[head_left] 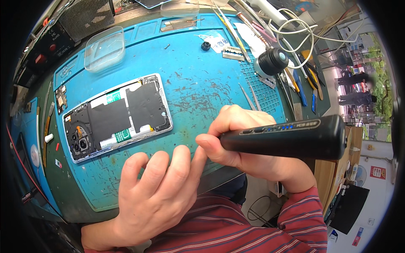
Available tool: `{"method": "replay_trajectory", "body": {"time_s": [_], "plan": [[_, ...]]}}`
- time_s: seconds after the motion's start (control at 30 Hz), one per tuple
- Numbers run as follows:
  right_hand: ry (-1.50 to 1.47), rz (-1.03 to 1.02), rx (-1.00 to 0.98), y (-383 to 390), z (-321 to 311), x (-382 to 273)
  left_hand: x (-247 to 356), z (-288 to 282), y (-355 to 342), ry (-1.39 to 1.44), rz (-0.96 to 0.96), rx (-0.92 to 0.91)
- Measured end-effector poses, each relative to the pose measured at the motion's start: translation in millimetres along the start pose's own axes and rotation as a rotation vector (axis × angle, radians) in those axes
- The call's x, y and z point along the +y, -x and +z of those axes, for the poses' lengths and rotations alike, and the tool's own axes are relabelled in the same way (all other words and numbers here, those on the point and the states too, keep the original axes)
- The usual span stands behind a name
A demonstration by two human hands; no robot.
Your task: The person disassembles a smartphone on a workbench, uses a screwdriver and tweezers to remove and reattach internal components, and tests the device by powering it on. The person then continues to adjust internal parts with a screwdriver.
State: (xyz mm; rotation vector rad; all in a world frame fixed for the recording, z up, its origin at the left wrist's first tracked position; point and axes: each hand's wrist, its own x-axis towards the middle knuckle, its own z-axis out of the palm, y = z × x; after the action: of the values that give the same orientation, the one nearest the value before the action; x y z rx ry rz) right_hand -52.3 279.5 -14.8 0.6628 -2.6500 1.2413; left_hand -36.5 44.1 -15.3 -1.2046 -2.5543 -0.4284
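Note:
My right hand (253, 164) grips a thick black pen-like power tool (287, 141) with small blue lights on its upper side, its far end toward my left. Beside that end, my left hand (158, 192) has curled fingers, its fingertips close to my right thumb; what they hold, if anything, is hidden. An opened phone (114, 116) lies on the blue repair mat (194, 84), left of and beyond both hands, showing a dark interior, camera module and green-and-white strips.
A clear plastic box (104, 48), small black knob (206, 46), razor blade (233, 53) and tweezers (253, 97) lie on the mat. A black cylinder (270, 61), white cables and several hand tools crowd the right. Two people (354, 88) are in the distance.

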Motion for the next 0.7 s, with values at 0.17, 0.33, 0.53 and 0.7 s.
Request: {"method": "replay_trajectory", "body": {"time_s": [0.17,0.33,0.53,0.7], "plan": [[0.021,-0.013,0.002,-1,0,-2,0,2,0,-0.003,0.007,0.007],[-0.024,0.027,0.020,-6,0,-9,0,0,0,-0.003,0.003,-0.004],[0.011,0.014,0.010,-1,0,-3,0,1,0,-0.006,0.004,0.004],[0.017,0.009,0.004,-3,0,-4,-1,2,1,-0.014,0.009,0.016]]}}
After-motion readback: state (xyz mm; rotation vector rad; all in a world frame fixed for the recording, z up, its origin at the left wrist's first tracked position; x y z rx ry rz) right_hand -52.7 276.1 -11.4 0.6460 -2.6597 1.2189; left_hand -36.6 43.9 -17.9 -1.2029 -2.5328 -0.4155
